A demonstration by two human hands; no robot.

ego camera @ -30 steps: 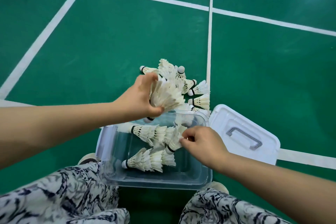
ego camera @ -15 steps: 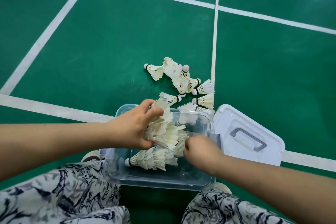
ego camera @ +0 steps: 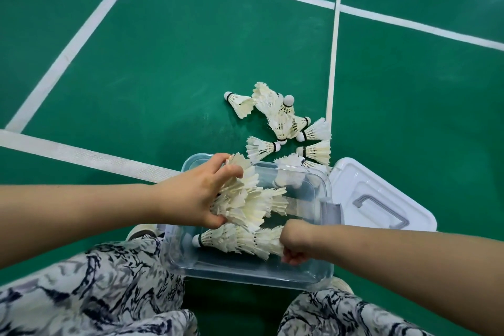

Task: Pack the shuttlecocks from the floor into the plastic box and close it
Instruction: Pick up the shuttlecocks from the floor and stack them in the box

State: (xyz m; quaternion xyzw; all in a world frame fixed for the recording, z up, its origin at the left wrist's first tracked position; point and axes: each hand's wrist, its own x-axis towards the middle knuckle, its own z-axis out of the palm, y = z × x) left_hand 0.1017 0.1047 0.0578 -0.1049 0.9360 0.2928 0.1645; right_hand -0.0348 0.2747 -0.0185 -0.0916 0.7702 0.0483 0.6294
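A clear plastic box (ego camera: 324, 278) stands open on the green floor between my knees. My left hand (ego camera: 199, 196) is shut on a bunch of white feather shuttlecocks (ego camera: 245, 199), held inside the box at its left side. My right hand (ego camera: 296, 243) reaches into the box with fingers curled against the feather end of a stacked row of shuttlecocks (ego camera: 234, 240) lying on the bottom. Several more shuttlecocks (ego camera: 283, 123) lie in a loose pile on the floor just beyond the box. The white lid (ego camera: 381, 199) with a grey handle lies flat to the box's right.
White court lines (ego camera: 331, 95) cross the green floor; one runs beside the pile. My knees in patterned trousers (ego camera: 95, 294) frame the box at the bottom, and a shoe tip (ego camera: 143, 232) shows at its left.
My left hand carried its bunch of shuttlecocks from above the floor pile down into the box. My right hand moved lower inside the box, toward the bottom row.
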